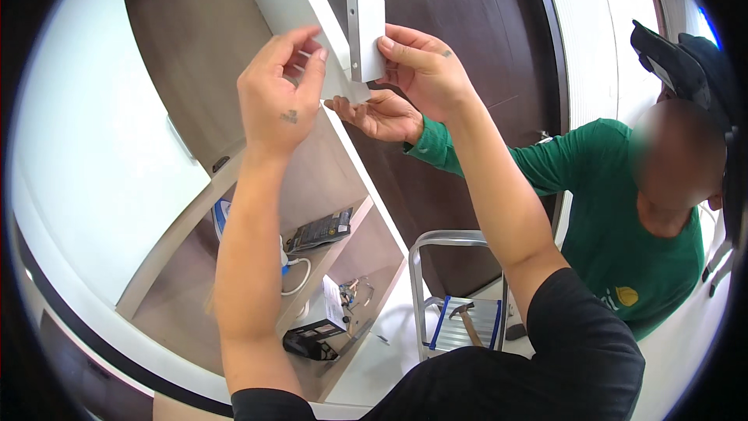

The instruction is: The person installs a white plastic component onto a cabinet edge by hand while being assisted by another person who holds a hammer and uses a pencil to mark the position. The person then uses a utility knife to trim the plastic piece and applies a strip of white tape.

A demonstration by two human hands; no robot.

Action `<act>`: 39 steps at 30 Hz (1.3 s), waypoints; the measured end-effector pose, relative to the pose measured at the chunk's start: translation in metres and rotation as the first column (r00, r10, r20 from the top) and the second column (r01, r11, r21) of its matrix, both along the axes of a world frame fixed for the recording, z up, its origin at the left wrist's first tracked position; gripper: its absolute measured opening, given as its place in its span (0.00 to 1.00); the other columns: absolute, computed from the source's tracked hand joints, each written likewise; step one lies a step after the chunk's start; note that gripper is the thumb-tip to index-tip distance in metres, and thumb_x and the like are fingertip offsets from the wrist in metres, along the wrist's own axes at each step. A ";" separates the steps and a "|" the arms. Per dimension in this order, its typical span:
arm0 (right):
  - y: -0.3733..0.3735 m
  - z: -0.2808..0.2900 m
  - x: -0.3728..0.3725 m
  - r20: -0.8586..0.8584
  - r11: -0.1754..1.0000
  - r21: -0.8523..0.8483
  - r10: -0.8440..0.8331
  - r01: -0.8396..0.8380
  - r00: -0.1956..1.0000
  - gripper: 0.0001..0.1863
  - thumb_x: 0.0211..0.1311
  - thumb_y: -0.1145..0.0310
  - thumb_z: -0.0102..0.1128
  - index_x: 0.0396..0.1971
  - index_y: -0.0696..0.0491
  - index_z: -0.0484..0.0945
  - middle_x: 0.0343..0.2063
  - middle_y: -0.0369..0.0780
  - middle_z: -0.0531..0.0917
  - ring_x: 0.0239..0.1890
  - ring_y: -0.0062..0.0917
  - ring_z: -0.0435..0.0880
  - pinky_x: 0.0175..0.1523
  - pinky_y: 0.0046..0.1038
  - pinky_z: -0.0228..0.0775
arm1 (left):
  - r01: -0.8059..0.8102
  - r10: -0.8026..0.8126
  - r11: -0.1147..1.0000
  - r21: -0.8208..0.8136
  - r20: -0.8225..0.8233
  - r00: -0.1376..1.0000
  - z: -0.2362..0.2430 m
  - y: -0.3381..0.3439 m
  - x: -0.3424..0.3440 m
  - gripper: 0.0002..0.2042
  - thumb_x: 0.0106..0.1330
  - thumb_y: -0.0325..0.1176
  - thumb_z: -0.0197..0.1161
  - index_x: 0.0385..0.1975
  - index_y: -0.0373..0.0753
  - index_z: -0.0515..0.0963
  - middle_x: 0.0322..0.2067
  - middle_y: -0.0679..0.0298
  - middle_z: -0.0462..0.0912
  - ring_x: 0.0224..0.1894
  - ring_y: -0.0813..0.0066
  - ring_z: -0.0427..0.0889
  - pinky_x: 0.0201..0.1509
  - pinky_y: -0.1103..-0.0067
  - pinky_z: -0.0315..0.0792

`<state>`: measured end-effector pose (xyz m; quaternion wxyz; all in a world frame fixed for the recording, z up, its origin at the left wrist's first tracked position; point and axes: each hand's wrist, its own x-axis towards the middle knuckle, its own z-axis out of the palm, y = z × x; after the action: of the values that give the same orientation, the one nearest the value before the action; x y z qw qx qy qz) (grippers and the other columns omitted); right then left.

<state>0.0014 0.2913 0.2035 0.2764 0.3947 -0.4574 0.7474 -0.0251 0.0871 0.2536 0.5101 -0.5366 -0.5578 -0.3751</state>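
Note:
My right hand grips a small white metal bracket with holes along its narrow side, held upright in front of the cabinet's white vertical edge. My left hand is raised just left of the bracket, fingers loosely curled and apart, with nothing visible in it. Below the bracket, a co-worker's hand in a green sleeve reaches toward that white edge, fingertips near it; whether it holds anything is unclear.
An open wooden cabinet holds cables, a black pouch, a box and loose hardware. A hammer lies on an aluminium step ladder. The co-worker stands at right. A dark door is behind.

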 end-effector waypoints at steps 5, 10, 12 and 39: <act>0.004 0.020 -0.020 0.010 0.982 0.154 -0.112 0.109 0.994 0.21 0.72 0.66 0.63 0.59 0.61 0.79 0.46 0.39 0.86 0.45 0.23 0.84 0.48 0.27 0.76 | 0.051 -0.025 0.996 -0.070 0.338 0.941 -0.001 0.002 -0.001 0.14 0.64 0.35 0.73 0.42 0.31 0.86 0.30 0.57 0.89 0.30 0.76 0.86 0.34 0.77 0.79; 0.010 0.030 -0.038 0.040 0.985 0.166 -0.063 0.055 0.997 0.23 0.72 0.66 0.63 0.62 0.59 0.76 0.46 0.38 0.85 0.46 0.21 0.83 0.46 0.25 0.76 | 0.006 0.022 0.998 -0.065 0.431 0.902 0.004 0.009 -0.009 0.15 0.64 0.37 0.74 0.40 0.30 0.86 0.31 0.58 0.89 0.32 0.75 0.87 0.36 0.78 0.79; 0.007 0.034 -0.036 0.042 0.982 0.173 -0.078 0.070 0.996 0.21 0.75 0.65 0.60 0.62 0.58 0.76 0.45 0.36 0.85 0.42 0.18 0.83 0.44 0.23 0.77 | 0.035 -0.002 0.998 -0.053 0.520 0.854 0.008 0.009 -0.009 0.13 0.66 0.37 0.73 0.40 0.32 0.85 0.32 0.62 0.88 0.33 0.76 0.86 0.39 0.80 0.78; 0.017 0.034 -0.015 -0.246 0.973 0.193 -0.075 0.125 0.966 0.13 0.66 0.72 0.70 0.48 0.58 0.83 0.42 0.35 0.86 0.45 0.20 0.83 0.49 0.24 0.76 | 0.205 -0.167 0.976 -0.068 0.361 0.918 0.008 0.010 0.008 0.15 0.63 0.31 0.74 0.46 0.31 0.84 0.34 0.63 0.86 0.33 0.77 0.85 0.40 0.80 0.78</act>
<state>-0.0137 0.3085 0.2371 0.3240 0.4838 -0.5159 0.6284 -0.0170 0.0971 0.2619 0.3348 -0.5372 -0.6056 -0.4823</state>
